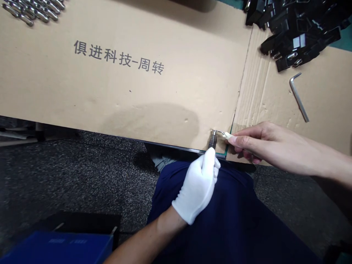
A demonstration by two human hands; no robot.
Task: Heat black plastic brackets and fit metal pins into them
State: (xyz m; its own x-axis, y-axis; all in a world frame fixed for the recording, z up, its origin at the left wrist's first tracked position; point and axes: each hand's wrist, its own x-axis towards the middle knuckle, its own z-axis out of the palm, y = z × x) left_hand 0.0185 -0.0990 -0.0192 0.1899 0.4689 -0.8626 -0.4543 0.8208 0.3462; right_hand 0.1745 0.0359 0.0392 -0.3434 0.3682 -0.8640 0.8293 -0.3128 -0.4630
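Observation:
My left hand [199,181], in a white glove, is closed around a small dark metal part [212,140] with a shiny cylindrical end pointing away from me. My bare right hand [255,143] pinches the pale handle of a deburring tool [227,135]. Its thin, bent metal tip reaches left to the shiny end of the part and appears to touch it. Both hands are at the front edge of the cardboard-covered table [165,106]. The glove hides the lower portion of the part.
A hex key [299,97] lies on the cardboard at the right. Behind it is a heap of black parts [299,40] with shiny pins. Several shiny metal cylinders [34,10] sit at the far left. A blue box [60,247] stands below, at the lower left.

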